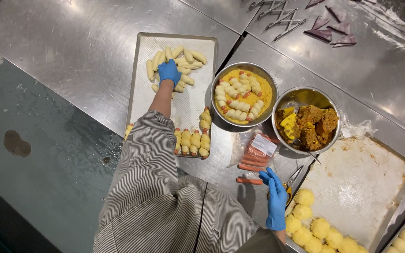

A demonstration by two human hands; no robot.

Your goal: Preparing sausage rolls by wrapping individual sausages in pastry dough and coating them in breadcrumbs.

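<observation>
On a steel table (pixel 71 51), the left hand (pixel 169 71) closes on dough sticks (pixel 183 58) at eleven o'clock; the right hand (pixel 276 194), fingers spread and empty, hovers near scissors (pixel 292 180) at five o'clock.

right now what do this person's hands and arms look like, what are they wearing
Both hands wear snug bright blue disposable gloves: the left hand and the right hand. The left arm is covered by a long, loose sleeve with fine grey-and-white vertical stripes, pushed back short of the wrist. The right arm is mostly hidden below the frame's edge. No watch, rings or markings show.
</observation>
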